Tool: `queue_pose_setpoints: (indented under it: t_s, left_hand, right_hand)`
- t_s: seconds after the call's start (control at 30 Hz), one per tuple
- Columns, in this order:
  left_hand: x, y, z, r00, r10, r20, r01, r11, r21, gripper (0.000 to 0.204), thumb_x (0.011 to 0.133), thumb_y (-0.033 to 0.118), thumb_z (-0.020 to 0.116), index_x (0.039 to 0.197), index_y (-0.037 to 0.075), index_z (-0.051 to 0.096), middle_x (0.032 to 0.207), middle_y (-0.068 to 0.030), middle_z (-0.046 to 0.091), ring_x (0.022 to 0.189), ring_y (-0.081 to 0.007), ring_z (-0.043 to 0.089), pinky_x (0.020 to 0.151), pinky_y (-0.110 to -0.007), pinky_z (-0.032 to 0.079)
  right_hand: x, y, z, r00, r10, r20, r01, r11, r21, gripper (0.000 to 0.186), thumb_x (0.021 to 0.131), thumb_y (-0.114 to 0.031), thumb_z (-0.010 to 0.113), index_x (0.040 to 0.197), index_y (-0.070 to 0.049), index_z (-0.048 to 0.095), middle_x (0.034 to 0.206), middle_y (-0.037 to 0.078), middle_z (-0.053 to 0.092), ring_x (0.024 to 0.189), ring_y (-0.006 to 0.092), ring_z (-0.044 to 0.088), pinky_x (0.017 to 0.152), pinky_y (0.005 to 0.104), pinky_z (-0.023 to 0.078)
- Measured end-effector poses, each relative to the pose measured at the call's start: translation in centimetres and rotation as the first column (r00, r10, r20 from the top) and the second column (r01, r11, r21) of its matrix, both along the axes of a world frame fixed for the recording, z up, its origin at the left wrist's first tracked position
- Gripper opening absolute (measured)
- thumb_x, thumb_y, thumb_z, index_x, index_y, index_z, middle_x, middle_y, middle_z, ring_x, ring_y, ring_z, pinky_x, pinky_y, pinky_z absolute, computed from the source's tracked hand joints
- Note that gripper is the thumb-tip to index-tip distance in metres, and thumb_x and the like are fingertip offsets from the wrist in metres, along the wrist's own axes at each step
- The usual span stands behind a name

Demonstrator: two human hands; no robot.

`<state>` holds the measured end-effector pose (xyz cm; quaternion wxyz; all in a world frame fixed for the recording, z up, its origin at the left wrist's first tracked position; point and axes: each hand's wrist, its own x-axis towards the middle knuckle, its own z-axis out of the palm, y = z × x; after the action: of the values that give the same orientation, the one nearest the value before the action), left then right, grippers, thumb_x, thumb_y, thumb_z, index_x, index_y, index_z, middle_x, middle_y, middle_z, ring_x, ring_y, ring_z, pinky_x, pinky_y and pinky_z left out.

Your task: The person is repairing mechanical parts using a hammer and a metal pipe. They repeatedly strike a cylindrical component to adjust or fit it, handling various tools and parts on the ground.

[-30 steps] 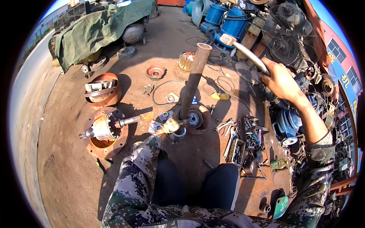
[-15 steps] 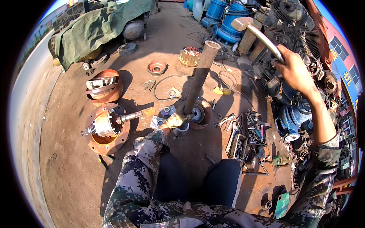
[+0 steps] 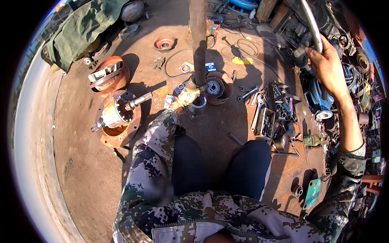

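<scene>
My left hand [image 3: 188, 94], in a stained work glove, wraps round the lower end of a long steel pipe [image 3: 198, 36]. The pipe stands nearly upright, and its top runs out of view. Beside its foot is a round rusty housing [image 3: 229, 87] with a grey metal centre; the glove hides exactly what the pipe rests on. A short grey metal ring [image 3: 197, 106] lies just below the glove. Raised at the right, my bare right hand [image 3: 327, 64] grips the metal handle of a hammer [image 3: 311, 22], whose head is out of view.
A motor rotor [image 3: 115, 114] rests on a rusty flanged housing at the left, below a rusty drum [image 3: 111, 77]. Spanners and a tool tray [image 3: 265, 123] lie right of my knees. Machine parts pile along the right edge. A cable [image 3: 170, 75] curves over the ground.
The hammer has gone up so its head has left the view. The pipe looks more upright and its top is cut off. The whole view has shifted, and a blue box now shows beside the pipe.
</scene>
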<state>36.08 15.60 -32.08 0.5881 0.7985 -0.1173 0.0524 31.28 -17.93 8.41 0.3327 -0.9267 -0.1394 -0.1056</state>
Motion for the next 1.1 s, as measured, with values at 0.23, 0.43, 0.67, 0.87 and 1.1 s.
queue_pose_setpoints:
  t_s: [0.23, 0.43, 0.67, 0.87, 1.1]
  left_hand:
    - [-0.5, -2.1, -0.8, 0.993, 0.018, -0.118, -0.069, 0.892, -0.447, 0.038, 0.100, 0.015, 0.072, 0.132, 0.003, 0.056, 0.108, -0.0060, 0.068, 0.098, -0.0169, 0.067, 0.086, -0.033, 0.056]
    - [0.2, -0.4, 1.7, 0.990, 0.129, -0.049, -0.132, 0.792, -0.596, 0.032, 0.100, 0.026, 0.073, 0.113, 0.000, 0.059, 0.092, -0.0114, 0.069, 0.088, -0.0255, 0.071, 0.082, -0.041, 0.059]
    - [1.5, 2.7, -0.9, 0.986, 0.158, -0.052, -0.157, 0.789, -0.593, 0.031, 0.100, 0.032, 0.071, 0.109, 0.003, 0.064, 0.092, -0.0093, 0.067, 0.083, -0.0270, 0.066, 0.089, -0.051, 0.056]
    - [1.6, 2.5, 1.8, 0.917, 0.394, -0.064, -0.370, 0.778, -0.507, 0.037, 0.100, 0.043, 0.069, 0.106, 0.006, 0.068, 0.090, -0.0029, 0.064, 0.084, -0.0203, 0.063, 0.084, -0.043, 0.054]
    - [1.8, 6.7, 2.2, 0.974, 0.208, -0.085, -0.223, 0.847, -0.482, 0.040, 0.097, 0.050, 0.064, 0.098, 0.010, 0.066, 0.088, -0.0092, 0.066, 0.087, -0.0299, 0.065, 0.081, -0.049, 0.053]
  right_hand:
    - [-4.0, -7.3, -19.7, 0.964, -0.030, -0.263, 0.034, 0.999, 0.011, 0.016, 0.095, -0.006, 0.067, 0.109, -0.001, 0.064, 0.078, 0.000, 0.056, 0.074, 0.0099, 0.052, 0.070, 0.0301, 0.046]
    - [-11.7, -11.4, -42.5, 0.808, -0.150, -0.570, 0.191, 0.982, 0.011, 0.024, 0.088, -0.013, 0.074, 0.102, 0.002, 0.060, 0.077, 0.018, 0.056, 0.071, 0.0287, 0.052, 0.071, 0.0412, 0.047]
    - [-18.4, -11.7, -49.6, 0.656, -0.123, -0.745, 0.280, 0.956, 0.088, 0.021, 0.090, -0.011, 0.072, 0.103, 0.002, 0.060, 0.074, 0.018, 0.056, 0.068, 0.0244, 0.051, 0.068, 0.0413, 0.047]
    - [-19.3, -10.6, -52.5, 0.538, -0.018, -0.843, 0.328, 0.925, 0.190, 0.019, 0.091, -0.008, 0.071, 0.105, 0.002, 0.062, 0.074, 0.015, 0.056, 0.066, 0.0191, 0.053, 0.065, 0.0383, 0.047]
    - [-19.9, -11.0, -53.8, 0.436, 0.015, -0.900, 0.331, 0.927, 0.176, 0.021, 0.092, -0.009, 0.070, 0.109, 0.003, 0.064, 0.076, 0.020, 0.062, 0.066, 0.0245, 0.063, 0.065, 0.0409, 0.050]
